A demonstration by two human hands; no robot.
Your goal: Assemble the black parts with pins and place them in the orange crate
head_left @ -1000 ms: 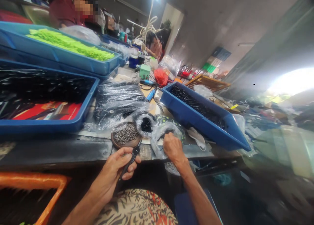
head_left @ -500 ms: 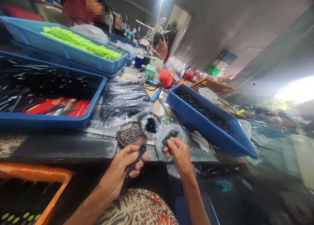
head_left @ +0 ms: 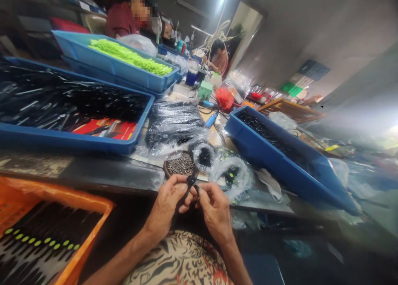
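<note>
Orange crate: down past my left hand, this is the closest bin on the left side, and the orange rim (head_left: 93, 204) holds a load of black rods with green tips (head_left: 46, 231).

Big blue tray: ahead and left of my left hand, its blue rim (head_left: 68, 142) full of dark tools (head_left: 74, 98), with a red printed card (head_left: 105, 127) lying in there too.

Green tray: further out past that one, a blue tray (head_left: 124, 71) piled with bright green strips (head_left: 130, 56).

Left hand: (head_left: 168, 204) curled closed around the tool, not open at all.

The tool: slim black tool (head_left: 189, 189) sits right between my two hands, angled up, tip pointing toward the dish.

Right hand: (head_left: 214, 210) fingers pinched in, tips right up against the tool's upper end, so basically closed on it too.

Screw dish: just past my hands, a round wooden dish (head_left: 166, 173) heaped with small screws (head_left: 180, 164).

Clear bags: just ahead of my right hand, one plastic bag (head_left: 204, 157) with black bits inside, and another (head_left: 231, 175) with black and green pieces.

Right tray: well past my right hand, a tilted blue tray (head_left: 273, 160) holding a pile of black parts (head_left: 258, 127).
</note>
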